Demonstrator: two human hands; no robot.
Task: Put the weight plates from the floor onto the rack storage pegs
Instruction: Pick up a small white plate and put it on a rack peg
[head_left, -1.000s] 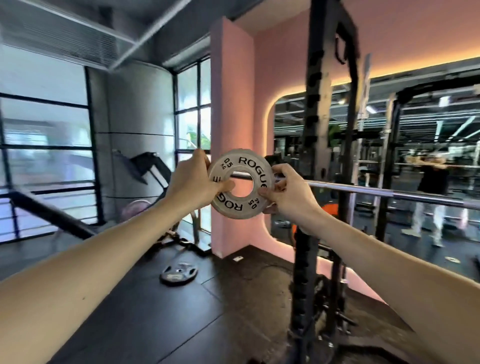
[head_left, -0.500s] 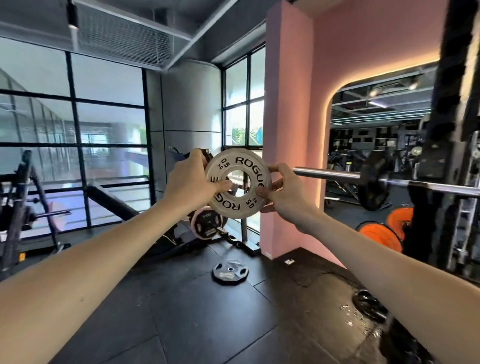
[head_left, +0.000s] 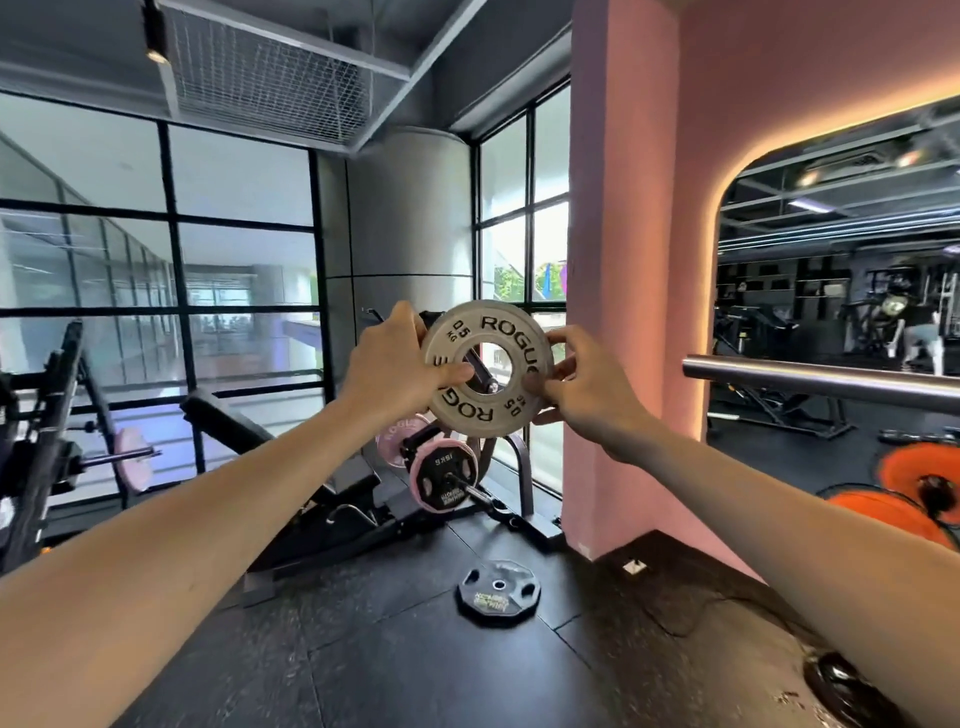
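Both hands up at arm's length: left hand (head_left: 395, 371) grips the small grey plate (head_left: 487, 370) at its nine o'clock edge, thumb hooked into the centre hole, while the right hand (head_left: 584, 387) pinches the three o'clock edge. Plate upright, in mid-air. Down at six o'clock, a black plate (head_left: 498, 593) lies flat on the floor (head_left: 363, 649). At three o'clock, a steel bar (head_left: 821, 382) juts in, apart from the plate.

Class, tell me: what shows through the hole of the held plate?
Through the grey plate's hole: a dark bar with a round end and bright window light. Whatever lies behind the plate's solid ring and both hands is covered.
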